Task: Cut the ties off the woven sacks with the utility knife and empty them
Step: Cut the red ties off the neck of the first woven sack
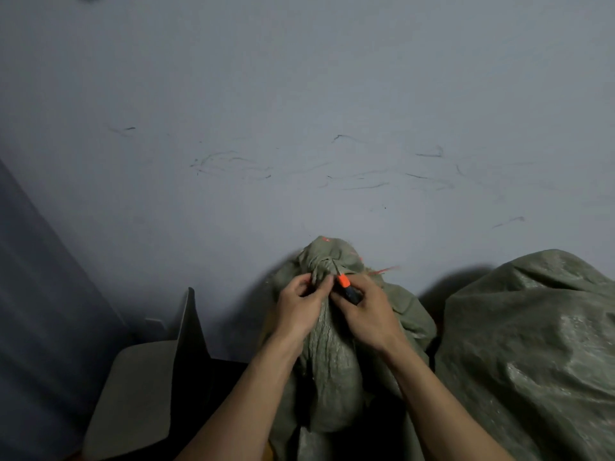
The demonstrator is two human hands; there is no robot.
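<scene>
Against the scuffed grey wall (299, 94), a green woven sack (332, 357) stands upright in the middle of the view. Its neck is gathered into a bunch near the top and bound by a tie (323, 263) of the same dull green. The left hand (299, 304) pinches the loose end of this tie between thumb and fingertips, just below the knot, with the fingers curled in toward the sack's neck. The right hand (369, 311) is wrapped around the dark handle of a utility knife (346, 287). The knife's orange front section points up and to the left, toward the knot. The blade tip sits right at the tie, though I cannot tell whether it is touching the cord. The two hands are close together, nearly meeting at the sack's neck, and both forearms reach up from the bottom edge of the view.

A thin red strand (386, 269) sticks out to the right from the bunched top. A second woven sack (532, 354), larger in view and creased, sits just beside the first on the right, with its upper surface catching some light. On the left, well apart from the hands, a pale box flap (139, 390) lies open next to a dark opening. Thin dark scratches run across the wall above the sacks.
</scene>
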